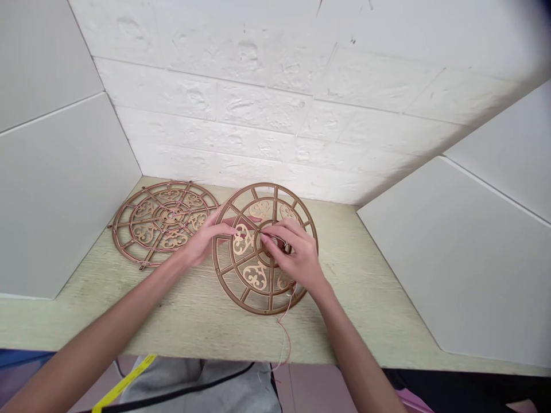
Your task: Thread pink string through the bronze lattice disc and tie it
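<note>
1. I tilt a bronze-coloured, round openwork frame [259,254] with scroll inserts above a pale green, wood-grained bench [357,298]; I cannot tell whether its lower rim touches down.
2. My left hand [204,238] closes around the frame's left rim, thumb in front and fingers behind.
3. My right hand [297,252] pinches thumb and fingertips together at the frame's central hub; whether a strand is caught between them, I cannot tell.
4. Thin pink and white strands [289,338] trail below the frame's lower right rim.
5. A second bronze-coloured round frame, laced with pinkish strand [166,217], lies flat on the bench, left of the held frame.
6. The step in hand looks like threading or seating strand at the hub; the next move likely calls for a steady rim and a fine pull.
</note>
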The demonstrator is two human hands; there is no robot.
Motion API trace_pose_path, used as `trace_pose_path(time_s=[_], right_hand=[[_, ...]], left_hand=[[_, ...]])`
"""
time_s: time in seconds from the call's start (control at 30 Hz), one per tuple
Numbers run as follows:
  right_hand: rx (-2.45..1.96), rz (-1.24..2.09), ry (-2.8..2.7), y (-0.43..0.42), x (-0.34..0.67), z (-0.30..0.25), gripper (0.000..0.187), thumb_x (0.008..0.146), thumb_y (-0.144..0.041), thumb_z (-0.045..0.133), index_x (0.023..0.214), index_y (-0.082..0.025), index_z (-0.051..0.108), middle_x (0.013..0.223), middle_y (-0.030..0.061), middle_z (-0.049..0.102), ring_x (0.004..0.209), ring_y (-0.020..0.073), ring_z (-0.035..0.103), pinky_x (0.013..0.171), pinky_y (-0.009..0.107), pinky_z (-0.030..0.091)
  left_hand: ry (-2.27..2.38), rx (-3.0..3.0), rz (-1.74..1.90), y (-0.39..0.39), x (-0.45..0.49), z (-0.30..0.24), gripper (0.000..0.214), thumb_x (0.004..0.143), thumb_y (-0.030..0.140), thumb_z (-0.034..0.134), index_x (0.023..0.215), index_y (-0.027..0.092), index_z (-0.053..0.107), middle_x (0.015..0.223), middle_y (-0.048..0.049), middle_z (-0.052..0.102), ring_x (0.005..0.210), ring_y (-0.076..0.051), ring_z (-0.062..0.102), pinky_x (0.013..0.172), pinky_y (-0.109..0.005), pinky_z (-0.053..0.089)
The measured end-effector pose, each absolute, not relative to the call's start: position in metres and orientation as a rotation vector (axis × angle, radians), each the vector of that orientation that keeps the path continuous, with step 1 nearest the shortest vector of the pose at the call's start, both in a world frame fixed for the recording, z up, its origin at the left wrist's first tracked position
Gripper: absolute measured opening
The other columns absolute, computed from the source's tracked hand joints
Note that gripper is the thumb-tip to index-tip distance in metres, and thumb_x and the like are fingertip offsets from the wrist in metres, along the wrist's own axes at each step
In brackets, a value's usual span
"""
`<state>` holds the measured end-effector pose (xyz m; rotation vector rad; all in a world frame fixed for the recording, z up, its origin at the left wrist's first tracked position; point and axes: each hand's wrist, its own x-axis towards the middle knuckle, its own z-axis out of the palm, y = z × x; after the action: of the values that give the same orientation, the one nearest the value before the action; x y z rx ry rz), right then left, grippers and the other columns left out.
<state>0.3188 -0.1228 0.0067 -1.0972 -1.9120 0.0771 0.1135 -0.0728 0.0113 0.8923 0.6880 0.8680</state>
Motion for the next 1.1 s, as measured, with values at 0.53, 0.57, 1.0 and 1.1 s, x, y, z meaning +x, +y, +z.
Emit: trace_pose_path(time_s=[0.53, 0.57, 1.0, 1.1], right_hand=[[-0.912, -0.105, -1.976, -0.1186, 0.3214, -0.0022, 0.018, 0.093, -0.015, 0.060, 0.100, -0.022, 0.075, 0.085, 0.0071, 0.071, 0.075, 0.0167, 0.065, 0.068, 0.033, 0.054], [-0.913, -0.125, -1.987, -0.1186, 0.3214, -0.0021, 0.017, 0.093, -0.015, 0.060, 0.099, -0.022, 0.075, 0.085, 0.0072, 0.071, 0.075, 0.0165, 0.065, 0.067, 0.033, 0.054], [-0.895, -0.103, -2.110, -0.1167, 0.3270, -0.0036, 0.014, 0.095, -0.013, 0.057, 0.094, -0.019, 0.069, 0.086, 0.0073, 0.069, 0.078, 0.0164, 0.061, 0.072, 0.033, 0.051], [-0.892, -0.104, -2.110, -0.1168, 0.3275, -0.0028, 0.013, 0.094, -0.013, 0.057, 0.092, -0.019, 0.068, 0.086, 0.0075, 0.069, 0.078, 0.0164, 0.061, 0.071, 0.033, 0.051]], left_hand=[[0.748, 0.851, 0.930, -0.0704, 0.1118, 0.0078, 0.072, 0.055, 0.021, 0.078, 0.125, 0.022, 0.061, 0.096, -0.0009, 0.072, 0.095, -0.021, 0.064, 0.082, -0.027, 0.047], [0.756, 0.847, 0.934, -0.0703, 0.1118, 0.0073, 0.071, 0.054, 0.021, 0.078, 0.124, 0.022, 0.062, 0.095, -0.0007, 0.072, 0.094, -0.021, 0.064, 0.081, -0.027, 0.047], [0.667, 0.855, 0.929, -0.0707, 0.1139, 0.0047, 0.072, 0.061, 0.018, 0.071, 0.132, 0.024, 0.059, 0.105, -0.0019, 0.072, 0.101, -0.024, 0.066, 0.082, -0.028, 0.050], [0.661, 0.852, 0.929, -0.0704, 0.1139, 0.0035, 0.071, 0.062, 0.017, 0.071, 0.132, 0.023, 0.059, 0.103, -0.0019, 0.072, 0.102, -0.024, 0.066, 0.086, -0.031, 0.051]])
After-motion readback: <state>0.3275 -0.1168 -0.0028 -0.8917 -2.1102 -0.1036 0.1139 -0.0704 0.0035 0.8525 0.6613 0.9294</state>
